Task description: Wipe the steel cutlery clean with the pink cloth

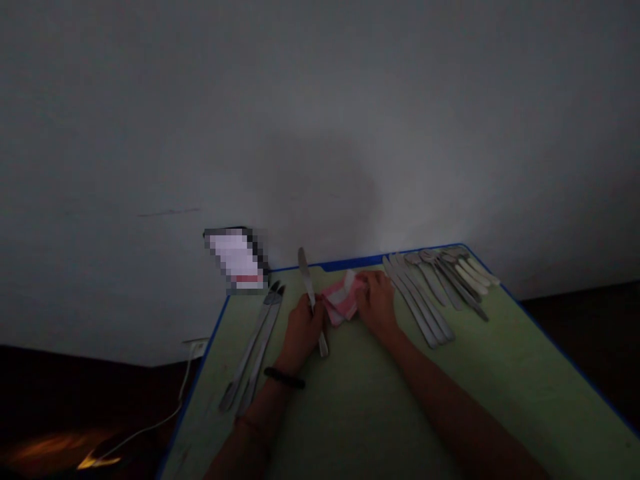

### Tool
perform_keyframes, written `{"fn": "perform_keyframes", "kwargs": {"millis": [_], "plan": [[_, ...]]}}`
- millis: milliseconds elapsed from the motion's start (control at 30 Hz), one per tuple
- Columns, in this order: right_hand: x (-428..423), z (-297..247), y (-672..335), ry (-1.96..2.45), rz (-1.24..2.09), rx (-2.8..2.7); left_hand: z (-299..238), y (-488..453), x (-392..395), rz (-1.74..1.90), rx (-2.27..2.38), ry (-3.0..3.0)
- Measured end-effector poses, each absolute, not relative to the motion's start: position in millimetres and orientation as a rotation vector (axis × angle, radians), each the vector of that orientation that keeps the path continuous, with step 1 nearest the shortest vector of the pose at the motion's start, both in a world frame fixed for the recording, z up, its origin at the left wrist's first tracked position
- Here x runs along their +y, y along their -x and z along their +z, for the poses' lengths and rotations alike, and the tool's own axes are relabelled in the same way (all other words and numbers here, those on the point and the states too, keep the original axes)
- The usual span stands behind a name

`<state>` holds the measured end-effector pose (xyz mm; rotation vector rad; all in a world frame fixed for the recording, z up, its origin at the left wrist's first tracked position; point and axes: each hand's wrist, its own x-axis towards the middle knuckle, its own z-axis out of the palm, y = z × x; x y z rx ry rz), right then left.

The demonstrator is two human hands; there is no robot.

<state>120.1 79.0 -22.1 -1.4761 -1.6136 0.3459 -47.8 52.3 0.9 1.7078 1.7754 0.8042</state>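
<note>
My left hand (303, 327) is closed around a table knife (307, 275), whose blade points up toward the wall and whose handle end shows below the fingers. A pink and white cloth (340, 300) is pinched in my right hand (377, 300), just right of the knife. The cloth reaches across to the left hand's fingers; whether it touches the knife I cannot tell. Left of my left hand, two more table knives (255, 347) lie side by side. Close by on the right of my right hand lie several long-handled pieces of cutlery (420, 307).
Forks and spoons (437, 273) and several white-handled pieces (475, 277) lie at the table's back right. A phone or tablet with a blurred screen (237, 257) leans at the back left corner. The green, blue-edged table (360, 413) stands against the wall. A white cable (165, 417) hangs from a socket.
</note>
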Motion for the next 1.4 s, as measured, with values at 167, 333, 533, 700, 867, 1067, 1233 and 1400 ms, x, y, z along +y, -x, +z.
{"fn": "perform_keyframes", "kwargs": {"millis": [167,333,533,700,867,1067,1233,1400], "plan": [[75.5,-20.2,-116.4,1.455,0.394,-1.668,1.1,44.9,51.9,0.810,1.728,-1.658],[77.1,-16.7,-115.9,1.294,0.575,-1.420,-0.3,46.6,50.7,0.825,1.630,-1.629],[78.4,-17.3,-117.1,1.376,0.545,-1.418,2.1,48.5,51.0,0.806,1.605,-1.667],[79.6,-18.6,-118.1,1.338,0.705,-1.408,2.6,46.6,51.7,0.817,1.640,-1.653],[83.8,-23.7,-120.4,1.264,0.818,-1.266,2.6,45.3,53.2,0.864,1.786,-1.664],[82.6,-24.1,-119.4,1.097,0.863,-1.406,1.8,44.6,55.7,0.866,1.832,-1.686],[81.1,-24.9,-117.8,1.063,0.751,-1.625,-0.8,45.4,56.8,0.849,1.842,-1.706],[83.8,-30.6,-118.3,1.165,0.621,-1.576,-3.1,47.1,57.6,0.841,1.820,-1.708]]}}
